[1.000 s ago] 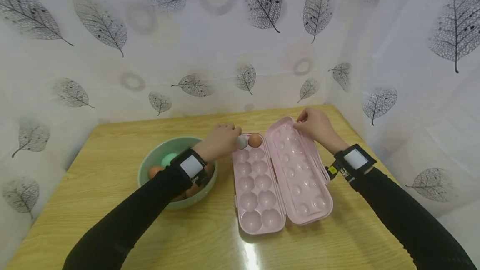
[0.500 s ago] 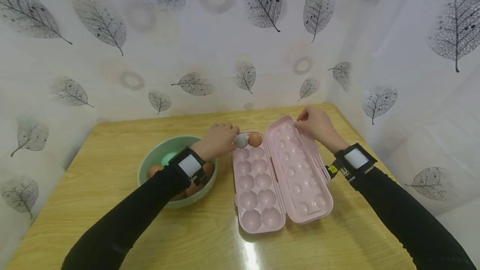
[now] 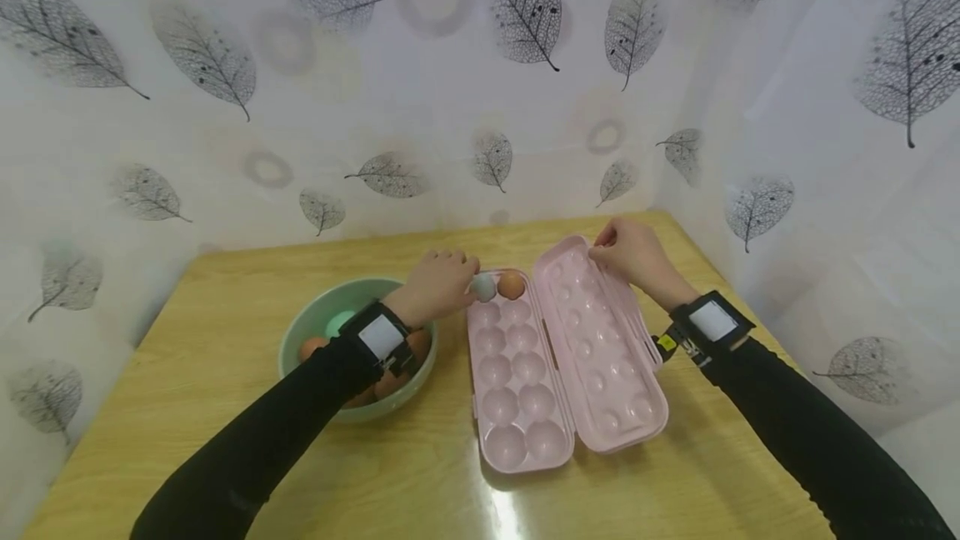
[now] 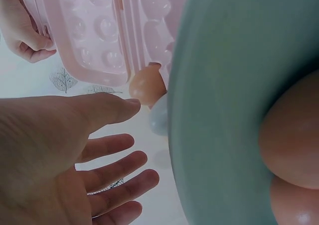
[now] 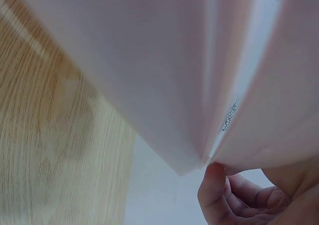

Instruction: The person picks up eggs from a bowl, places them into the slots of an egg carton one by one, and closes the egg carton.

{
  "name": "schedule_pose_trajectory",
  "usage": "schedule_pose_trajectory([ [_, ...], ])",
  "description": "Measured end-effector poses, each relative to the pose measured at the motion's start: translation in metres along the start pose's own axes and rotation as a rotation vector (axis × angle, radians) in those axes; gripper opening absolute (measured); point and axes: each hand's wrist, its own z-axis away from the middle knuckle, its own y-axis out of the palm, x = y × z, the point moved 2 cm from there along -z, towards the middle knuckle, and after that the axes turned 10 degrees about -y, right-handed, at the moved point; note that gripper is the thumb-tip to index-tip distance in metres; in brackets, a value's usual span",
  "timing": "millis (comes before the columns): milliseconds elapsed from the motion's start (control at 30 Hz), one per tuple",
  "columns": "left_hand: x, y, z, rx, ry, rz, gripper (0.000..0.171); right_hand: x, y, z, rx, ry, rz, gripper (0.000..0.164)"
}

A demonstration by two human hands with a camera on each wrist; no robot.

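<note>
A pink plastic egg box [image 3: 517, 394] lies unfolded on the table, its lid [image 3: 600, 340] tilted over to the right. In its far row sit a pale blue-grey egg [image 3: 483, 287] on the left and a brown egg [image 3: 512, 284] beside it. My left hand [image 3: 438, 286] is just left of the pale egg; its fingers are spread and extended in the left wrist view, holding nothing. With thumb and fingers, my right hand [image 3: 636, 257] pinches the far outer edge of the lid, as the right wrist view [image 5: 239, 195] also shows.
A green bowl [image 4: 214, 110] stands left of the egg box, partly under my left forearm. It holds several brown eggs [image 4: 294, 130] and a green egg [image 3: 339, 322]. A leaf-print curtain [image 3: 420, 107] hangs behind the wooden table [image 3: 202, 332].
The left fingers have come away from the pale egg slightly leftward, leaving more of it showing in its cup. My right hand keeps its hold on the lid. The head view has shifted slightly.
</note>
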Motion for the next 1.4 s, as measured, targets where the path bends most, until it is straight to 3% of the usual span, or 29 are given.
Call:
schedule_pose_trajectory([
  [467, 0.0, -0.002, 0.001, 0.009, -0.026, 0.026, 0.037, 0.0, -0.001, -0.003, 0.022, 0.013, 0.001, 0.028],
  [833, 0.01, -0.001, 0.008, -0.026, -0.062, 0.085, 0.039, 0.0, 0.001, -0.002, 0.01, -0.009, 0.003, 0.027],
  [1067, 0.026, -0.006, 0.018, -0.114, -0.095, 0.125, 0.03, -0.002, 0.002, 0.0, 0.009, -0.002, -0.008, 0.028],
  [1400, 0.056, -0.008, 0.035, -0.091, -0.166, 0.086, 0.024, -0.003, 0.003, -0.001, -0.004, -0.013, -0.001, 0.029],
])
